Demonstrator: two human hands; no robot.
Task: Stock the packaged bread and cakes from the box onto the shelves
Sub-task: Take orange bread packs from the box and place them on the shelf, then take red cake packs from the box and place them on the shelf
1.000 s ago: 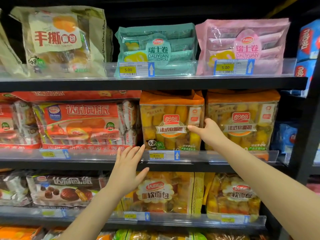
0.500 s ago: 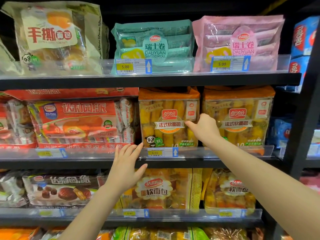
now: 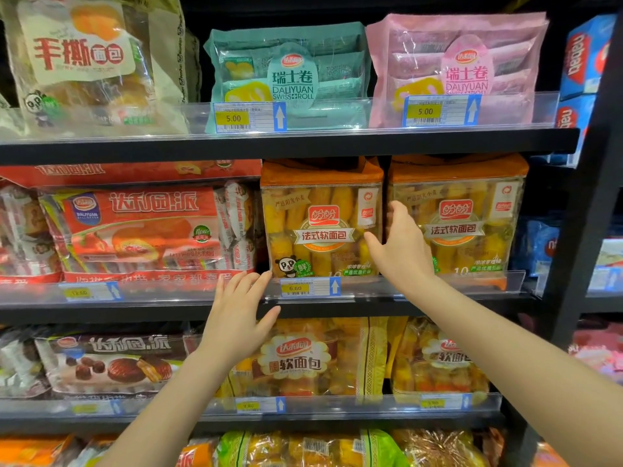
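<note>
- Pretty clearly a shop, grocery or convenience store: black tiered shelves (image 3: 290, 143) fill the whole frame.
- Yellow price tags (image 3: 233, 118) reading 5.00 and 6.60 sit in clear plastic rails (image 3: 371, 111) along the shelf fronts.
- Rows of identical packaged bread (image 3: 322, 227) and Swiss roll packs (image 3: 290, 75), centre and top, face outward like stock.

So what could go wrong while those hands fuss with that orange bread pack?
The right hand is wedged between the two orange packs; pushing may crush the soft bread or shove the neighbour askew. The left hand rests at the clear shelf rail, so it might knock the price tag loose.
</note>
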